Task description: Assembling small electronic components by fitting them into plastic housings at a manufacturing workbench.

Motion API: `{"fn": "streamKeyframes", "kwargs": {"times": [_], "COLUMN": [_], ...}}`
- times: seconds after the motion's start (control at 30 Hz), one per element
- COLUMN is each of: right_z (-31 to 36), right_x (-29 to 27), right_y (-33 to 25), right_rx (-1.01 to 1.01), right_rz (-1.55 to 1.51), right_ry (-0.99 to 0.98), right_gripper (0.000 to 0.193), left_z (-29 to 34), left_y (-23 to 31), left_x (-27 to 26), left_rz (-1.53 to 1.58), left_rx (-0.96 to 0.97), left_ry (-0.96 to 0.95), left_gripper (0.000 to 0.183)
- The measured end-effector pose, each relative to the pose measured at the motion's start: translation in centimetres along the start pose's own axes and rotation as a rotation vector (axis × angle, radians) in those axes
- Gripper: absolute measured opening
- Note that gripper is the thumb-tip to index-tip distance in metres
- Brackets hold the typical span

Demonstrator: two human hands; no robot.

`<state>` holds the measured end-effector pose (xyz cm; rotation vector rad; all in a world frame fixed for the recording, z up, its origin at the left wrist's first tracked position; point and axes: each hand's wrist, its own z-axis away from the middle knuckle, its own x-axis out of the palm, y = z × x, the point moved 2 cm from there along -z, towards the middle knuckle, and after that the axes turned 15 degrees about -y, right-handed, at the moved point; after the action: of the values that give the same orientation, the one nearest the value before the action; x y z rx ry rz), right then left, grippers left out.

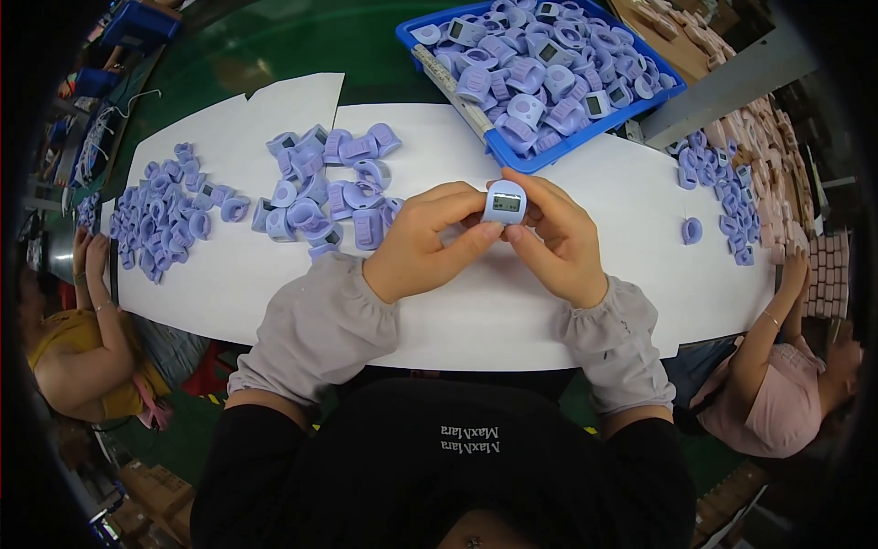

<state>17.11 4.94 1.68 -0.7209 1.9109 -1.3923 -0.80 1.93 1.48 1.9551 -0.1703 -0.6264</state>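
Basically, both hands, left hand [422, 242] and right hand [558, 240], pinched one lilac counter [505, 202] in a closed grip above the surface [512, 320]; a loose pinch could drop it.

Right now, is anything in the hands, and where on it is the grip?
A small lilac plastic ring-shaped counter with a grey screen, pinched by its side edges between the left hand and right hand, screen facing up.

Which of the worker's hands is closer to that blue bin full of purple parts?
The right. The right hand lies just below the blue bin; the left hand sits further left, nearer the loose purple pile.
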Motion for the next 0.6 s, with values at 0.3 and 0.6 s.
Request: {"fn": "streamKeyframes", "kwargs": {"times": [0.3,0.6], "right_z": [0.0,0.04], "right_x": [0.01,-0.08], "right_y": [-0.14,-0.14], "right_rx": [-0.003,0.005], "right_rz": [0.047,0.065], "right_ry": [0.001,-0.006], "right_gripper": [0.05,0.05], "left_z": [0.03,-0.04], "left_y": [0.05,0.1], "left_x": [-0.17,-0.21], "left_rz": [-0.011,0.013], "left_rx": [0.013,0.011], "left_ry": [-0.028,-0.018], "left_gripper": [0.019,0.019]}}
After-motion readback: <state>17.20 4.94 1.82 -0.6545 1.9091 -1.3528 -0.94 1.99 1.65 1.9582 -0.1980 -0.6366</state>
